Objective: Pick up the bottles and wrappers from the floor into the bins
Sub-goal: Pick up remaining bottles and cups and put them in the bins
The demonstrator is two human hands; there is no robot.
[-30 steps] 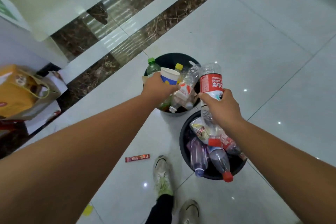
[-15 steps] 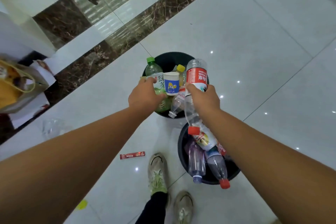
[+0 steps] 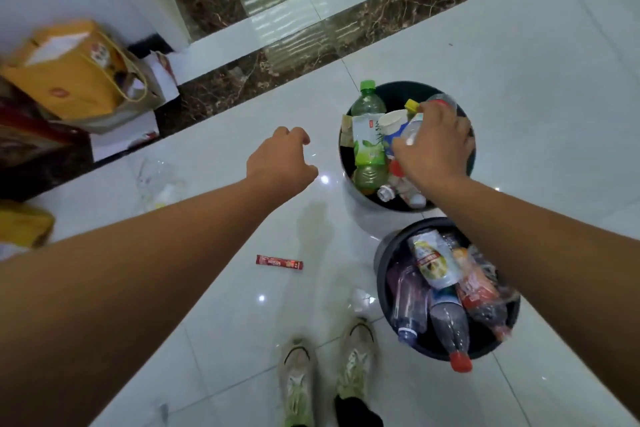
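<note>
Clear red-label plastic bottle [image 3: 440, 100] now down in far black round bin [image 3: 398, 88], right hand [image 3: 433, 146] grip still curled round it. Left hand [image 3: 280, 159] off bin, loosely curled, empty. Red sachet wrapper [image 3: 279, 262] still on floor [image 3: 519, 80]: next.

Most of clear bottle [image 3: 412, 134], hidden beneath right hand [image 3: 434, 147]

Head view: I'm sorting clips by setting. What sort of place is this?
Probably an indoor lobby or corridor of a commercial building. The signs are glossy white floor tiles, a dark marble border strip running along the wall, and two black bins stuffed with bottles.
</note>
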